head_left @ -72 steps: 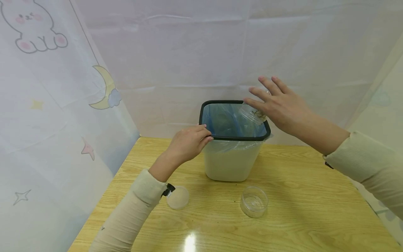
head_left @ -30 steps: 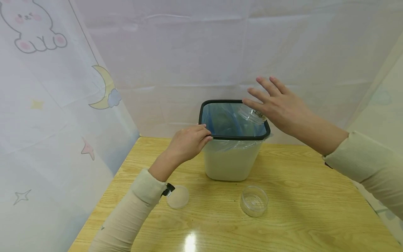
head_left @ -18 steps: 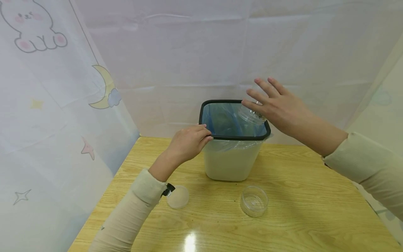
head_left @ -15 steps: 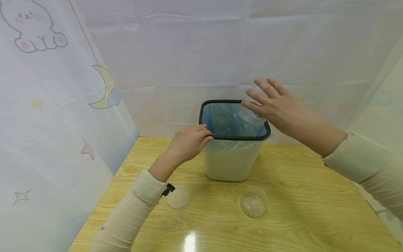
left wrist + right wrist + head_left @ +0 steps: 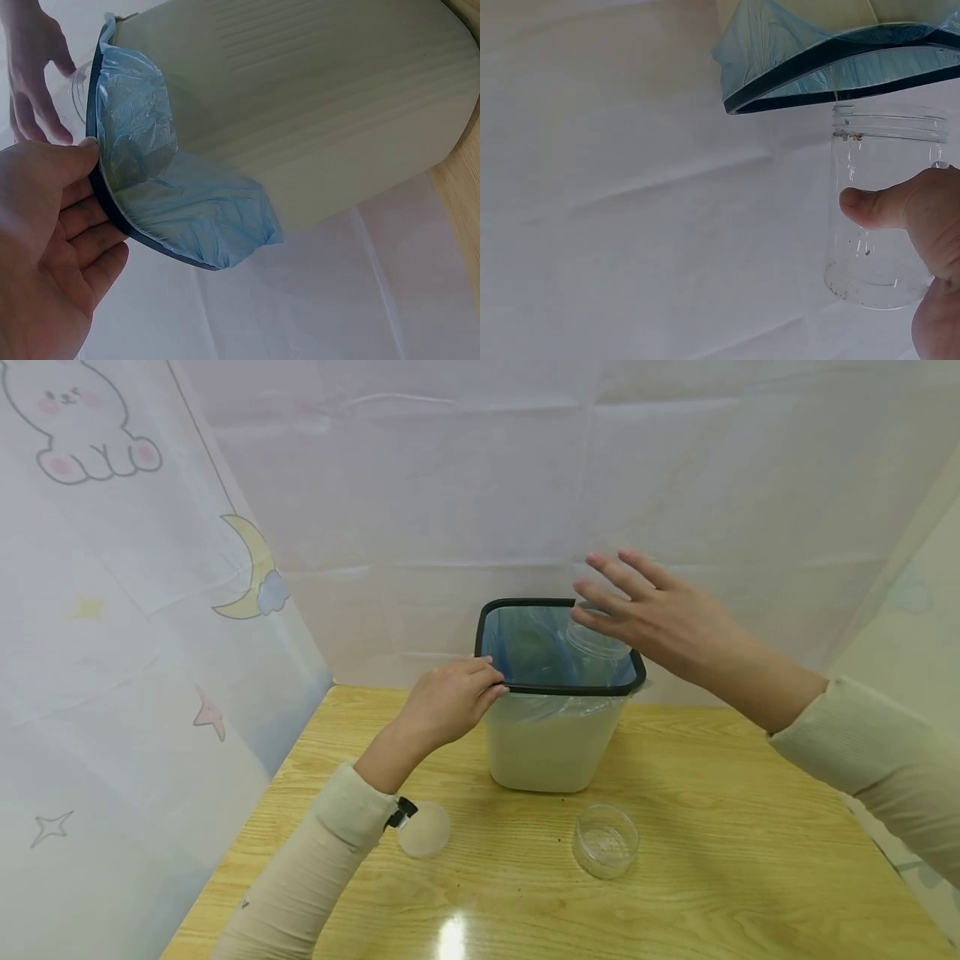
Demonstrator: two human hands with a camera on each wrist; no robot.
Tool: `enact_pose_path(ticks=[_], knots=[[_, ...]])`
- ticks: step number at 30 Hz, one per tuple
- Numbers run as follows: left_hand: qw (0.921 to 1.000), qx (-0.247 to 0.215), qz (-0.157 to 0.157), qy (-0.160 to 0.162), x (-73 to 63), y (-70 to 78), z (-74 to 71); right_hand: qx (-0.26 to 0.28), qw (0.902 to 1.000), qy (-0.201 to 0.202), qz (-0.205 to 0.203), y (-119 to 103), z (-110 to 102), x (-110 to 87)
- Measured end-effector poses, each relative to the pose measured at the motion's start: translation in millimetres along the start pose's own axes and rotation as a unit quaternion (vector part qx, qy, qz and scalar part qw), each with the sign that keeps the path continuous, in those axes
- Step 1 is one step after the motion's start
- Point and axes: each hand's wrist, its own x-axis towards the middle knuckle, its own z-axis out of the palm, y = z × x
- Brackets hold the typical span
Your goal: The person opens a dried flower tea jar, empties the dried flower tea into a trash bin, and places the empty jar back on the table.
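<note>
A pale waste bin (image 5: 543,747) with a black rim and a bluish plastic liner (image 5: 214,206) stands on the table. My left hand (image 5: 453,697) grips its near-left rim, thumb on one side and fingers curled on the other in the left wrist view. Over the right of the opening, my right hand (image 5: 678,622) holds a clear jar (image 5: 885,255) with its mouth tipped down toward the bin. In the right wrist view the thumb lies along the jar's side. A few brown bits cling near the jar's threaded neck, and small specks dot its base end.
On the wooden table (image 5: 720,827), a clear round shallow container (image 5: 605,842) stands in front of the bin. A translucent round disc (image 5: 424,830) lies beside the left cuff. Tiny dark specks are scattered nearby. Patterned sheets (image 5: 420,518) hang behind and at both sides.
The right hand has shifted a little left and tipped the jar further over. The dark bits seen earlier in the jar no longer show in the head view. The left hand stays put.
</note>
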Motion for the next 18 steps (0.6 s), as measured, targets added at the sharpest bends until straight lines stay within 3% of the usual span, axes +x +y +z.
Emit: enact_pose_path(ticks=[15, 18], knots=[[1.0000, -0.001, -0.001, 0.000, -0.4, -0.3, 0.3, -0.070, 0.9966, -0.007, -0.042, 1.7, -2.5, 0.4], [1.0000, -0.006, -0.006, -0.002, -0.4, -0.1, 0.4, -0.073, 0.9963, 0.006, -0.045, 2.2, -2.9, 0.1]])
